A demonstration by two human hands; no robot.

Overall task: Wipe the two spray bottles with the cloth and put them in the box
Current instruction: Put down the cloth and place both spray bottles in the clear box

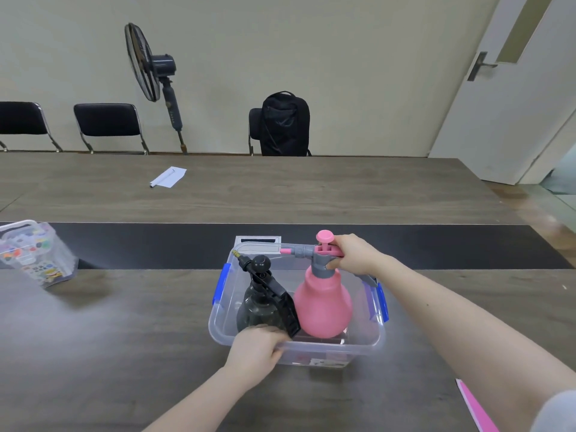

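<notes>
A clear plastic box (364,346) with blue side latches stands on the table in front of me. Inside it on the left stands a dark green spray bottle (258,310) with a black pump head. A pink spray bottle (322,304) with a grey head and pink plunger stands upright in the box on the right. My right hand (355,254) is closed around the pink bottle's handle. My left hand (255,350) grips the box's near rim, in front of the dark bottle. No cloth is in view.
A small clear container (34,254) full of colourful items sits at the table's left. A pink sheet edge (477,406) lies at the lower right. A paper with a pen (168,177) lies on the far table. Chairs, a fan and a backpack stand beyond.
</notes>
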